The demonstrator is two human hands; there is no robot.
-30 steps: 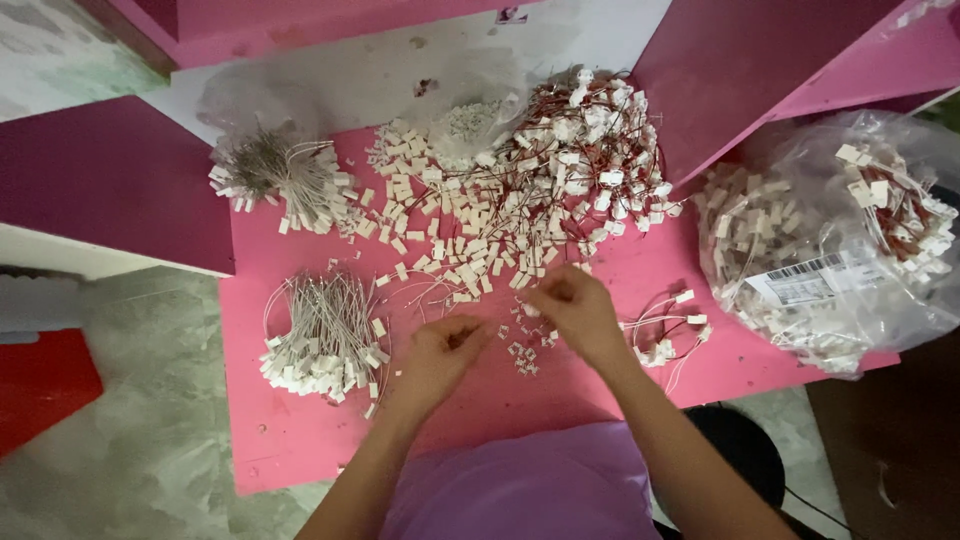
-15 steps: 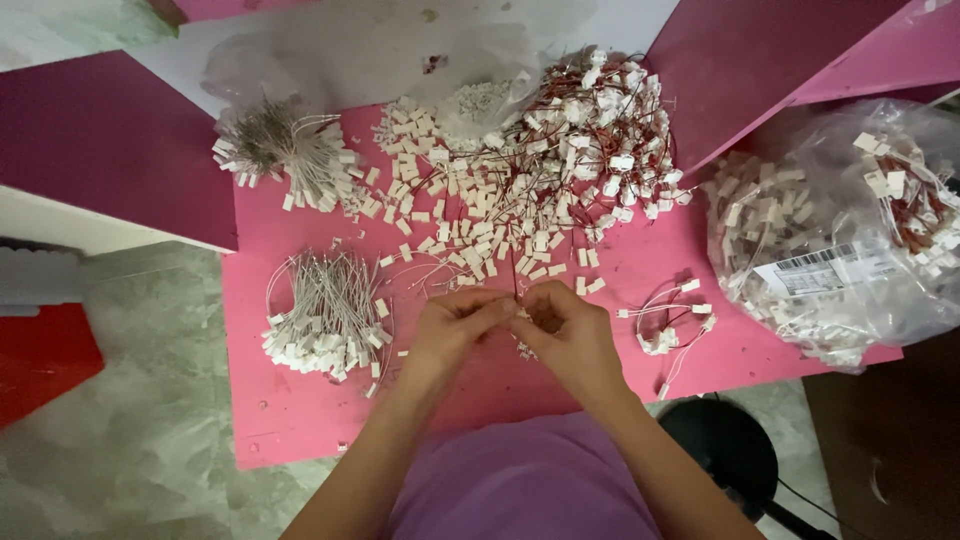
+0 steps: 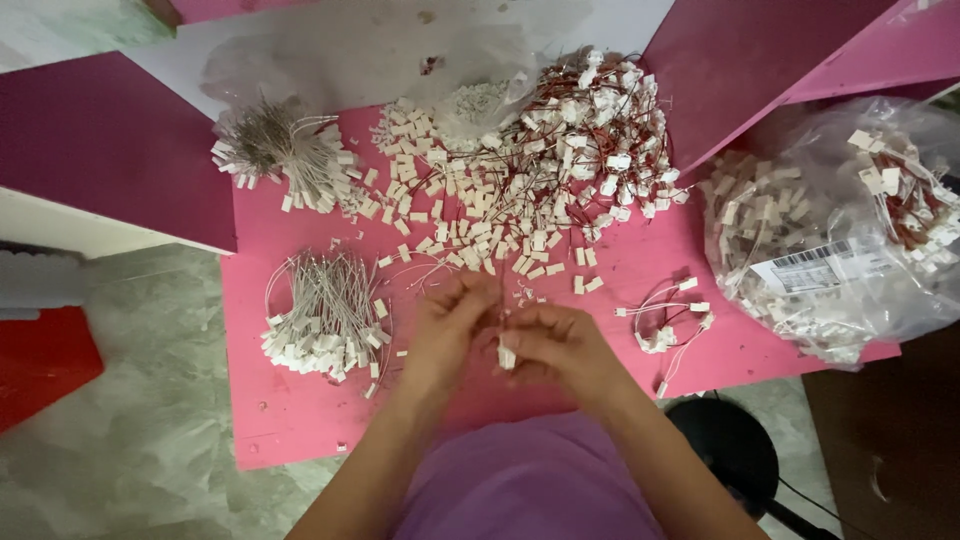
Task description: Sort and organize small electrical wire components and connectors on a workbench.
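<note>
Two hands meet over the near edge of the pink desk (image 3: 300, 430), at about 6 o'clock in the head view.

Left to right:
- Red bin (image 3: 40, 365) on the floor at 9 o'clock, off the desk.
- Bundle of grey wires (image 3: 325, 315) with white end plugs at 8 o'clock of desk centre, just left of the left hand. A second, looser bundle (image 3: 280, 150) sits at 11 o'clock.
- Left hand (image 3: 445, 335): fingers curled in toward the right hand, thumb and forefinger pinched on what looks like a thin wire; the wire itself is too fine to confirm.
- Small white connector (image 3: 507, 357) hangs between the two hands, touching the right hand's fingertips.
- Right hand (image 3: 560, 345): curled nearly closed, holding that connector from the right.
- Loose white housings (image 3: 470, 215) scattered at 12 o'clock, merging into a heap of red-wired connectors (image 3: 600, 130) at 1 o'clock.
- A few finished white leads (image 3: 665, 320) at 3 o'clock of the hands, near but apart.
- Clear plastic bag (image 3: 830, 240) of more connectors at 2 o'clock, overhanging the desk's right edge.

Handling judgement: the connector is very light, rigid plastic, smooth and easy to fumble. Best held by the flat sides of the housing between thumb and forefinger. The wire is limp and thin; grip it close to the end so it doesn't buckle, and don't tug, since the crimp is likely the weak spot.
</note>
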